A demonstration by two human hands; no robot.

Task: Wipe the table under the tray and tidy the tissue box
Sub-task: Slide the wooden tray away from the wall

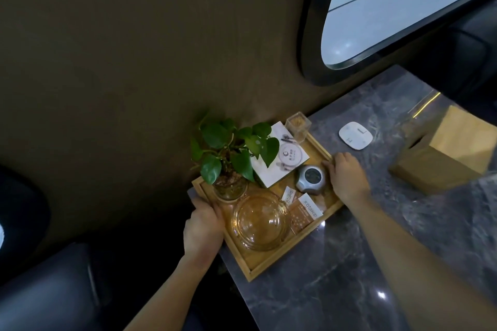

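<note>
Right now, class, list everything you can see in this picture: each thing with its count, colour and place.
tray: one, light wood, on the table's left end by the wall.
potted plant: one, green leaves, clear pot, tray's far left corner.
glass bowl: one, amber, tray's near half.
white card: one, leaning behind the plant.
clear holder: one, tray's far corner.
grey round device: one, tray's right side.
packets: at least two, brown and white, right of the bowl.
white pad: one, on the table.
tissue box: one, wooden, right of the tray.
table: one, grey marble.
window: one, dark frame, upper right.
left hand: gripping the tray's left rim.
right hand: on the tray's right rim.
</note>
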